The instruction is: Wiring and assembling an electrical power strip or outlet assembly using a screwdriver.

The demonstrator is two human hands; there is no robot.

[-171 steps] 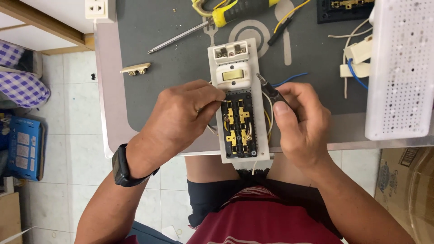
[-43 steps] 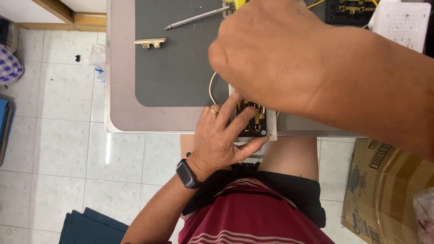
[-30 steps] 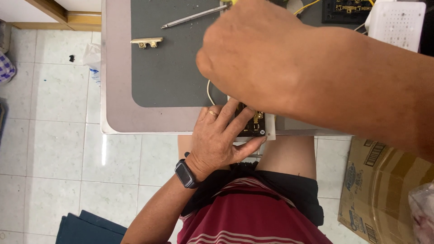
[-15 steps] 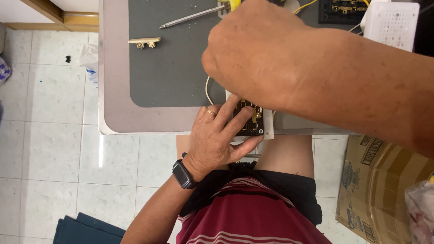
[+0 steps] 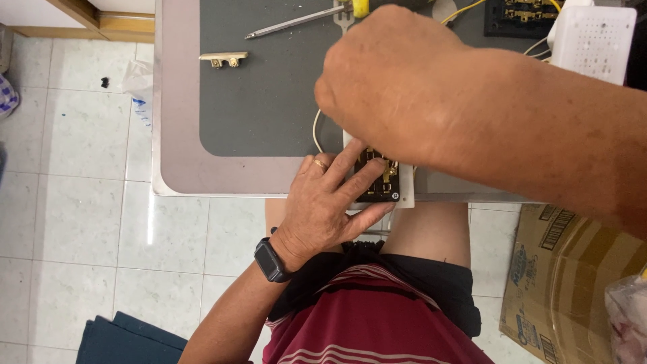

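The socket [image 5: 383, 180] lies back-up at the near edge of the desk [image 5: 176, 135], its white frame just over the rim and its black body with brass terminals showing between the fingers. The left hand [image 5: 323, 202] presses flat on it, fingers spread across the terminals and thumb under the lower edge, so it holds the socket down rather than gripping it. The right hand [image 5: 391, 81] hovers close to the camera above the socket's far end, fingers curled; I cannot tell whether it holds anything, since its own bulk hides the fingertips.

To do this step well, I judge the left hand should keep the socket pinned firmly against the desk, with fingers off the terminal being worked, and the right hand should come down straight and steady, because the socket sits so near the edge that a sideways push could tip it off.

Counted: one socket under the hands, one second black socket [image 5: 522, 13] at the far edge, one screwdriver [image 5: 296, 21], one brass strip [image 5: 223, 59], one white perforated box [image 5: 593, 40], one cardboard box [image 5: 573, 269] on the floor.
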